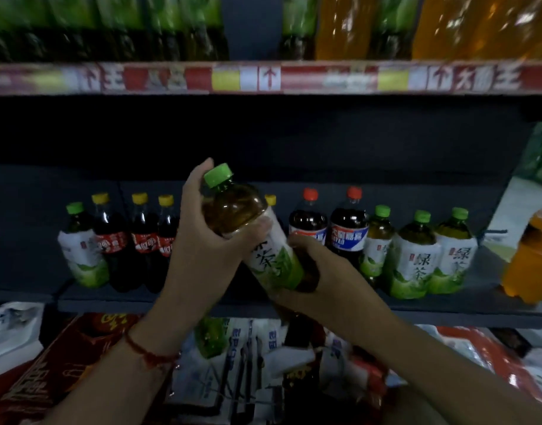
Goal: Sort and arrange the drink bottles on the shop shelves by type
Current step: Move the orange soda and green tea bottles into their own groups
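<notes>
I hold a green tea bottle with a green cap tilted in front of the middle shelf. My left hand grips its upper part near the neck. My right hand grips its lower end. On the shelf behind stand one green tea bottle at the left, three cola bottles with yellow caps, two dark cola bottles with red caps, and three green tea bottles at the right. A yellow cap peeks from behind the held bottle.
An orange drink bottle stands at the shelf's far right. The upper shelf carries large green tea and orange drink bottles. Below lie packaged goods and a red carton.
</notes>
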{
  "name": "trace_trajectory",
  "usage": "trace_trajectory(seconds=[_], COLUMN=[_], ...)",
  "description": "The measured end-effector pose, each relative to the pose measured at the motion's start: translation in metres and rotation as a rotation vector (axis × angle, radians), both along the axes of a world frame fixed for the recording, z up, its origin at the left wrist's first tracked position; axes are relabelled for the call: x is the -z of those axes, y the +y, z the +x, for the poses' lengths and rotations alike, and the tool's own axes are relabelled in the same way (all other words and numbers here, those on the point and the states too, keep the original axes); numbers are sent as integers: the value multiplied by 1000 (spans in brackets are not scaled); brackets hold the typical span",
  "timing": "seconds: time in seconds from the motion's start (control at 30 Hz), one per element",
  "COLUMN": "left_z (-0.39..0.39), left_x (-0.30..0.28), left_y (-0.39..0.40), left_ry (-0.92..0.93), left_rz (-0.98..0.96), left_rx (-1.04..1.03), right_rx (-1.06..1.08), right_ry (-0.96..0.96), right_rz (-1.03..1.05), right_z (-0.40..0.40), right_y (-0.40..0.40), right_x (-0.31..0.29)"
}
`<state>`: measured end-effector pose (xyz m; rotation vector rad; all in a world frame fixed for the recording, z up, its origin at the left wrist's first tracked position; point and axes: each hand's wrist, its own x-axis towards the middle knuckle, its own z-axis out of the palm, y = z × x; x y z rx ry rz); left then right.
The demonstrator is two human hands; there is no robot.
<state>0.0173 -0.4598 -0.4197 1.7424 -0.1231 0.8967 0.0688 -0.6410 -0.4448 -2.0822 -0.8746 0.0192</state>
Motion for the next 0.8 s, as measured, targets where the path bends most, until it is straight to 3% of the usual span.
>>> trace_trajectory(seconds=[0.23,0.37,0.57,0.8], left_z=[-12,-16,10,64], left_x=[-137,-206,-277,-327], left_y=[0,8,28,55], left_ry=[-65,-102,-164,-228], left_rz=[391,734,895,1239], left_rx=[60,-176,-371,-720], right_rx=[43,20,76,111], right_ry=[-177,-211,-400,-330], right_rz=[148,229,273,320], right_z=[2,15,46,95], right_y=[6,20,50,87], right_x=[-107,-163,-232,-276])
